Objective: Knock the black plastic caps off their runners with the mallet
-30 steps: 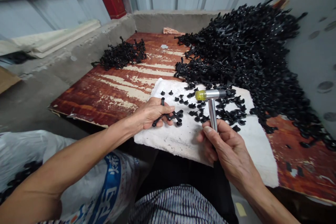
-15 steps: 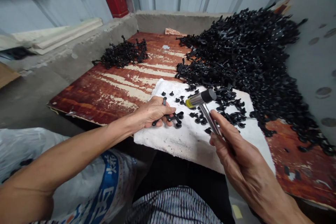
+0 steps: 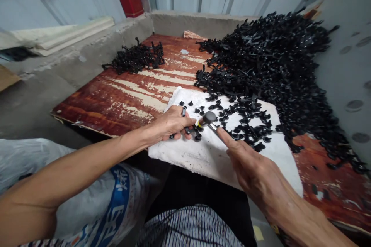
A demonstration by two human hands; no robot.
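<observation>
My left hand (image 3: 175, 123) is closed around a few black plastic parts (image 3: 188, 130), rod-like with round ends, over a white cloth (image 3: 179, 154). One held part has a flat round foot near the cloth. In my right hand (image 3: 252, 158) is a small mallet (image 3: 209, 117) with a metal handle, a black face and a yellow face. The mallet's yellow face is down by my left fingertips, at the held parts; whether it touches them I cannot tell. Several small black round-based pieces (image 3: 223, 115) are scattered over the cloth just beyond the mallet.
A large heap of black parts (image 3: 272, 54) covers the right of the worn red board (image 3: 95, 96). A smaller pile (image 3: 137, 57) lies at the back left. Low concrete walls (image 3: 116, 40) edge the board, with a red tin (image 3: 129, 0) in the corner. A printed plastic sack (image 3: 130, 197) stands lower left.
The mallet has come down and leftward from above the cloth to the parts in my left hand. My left hand has stayed nearly in place, still holding them.
</observation>
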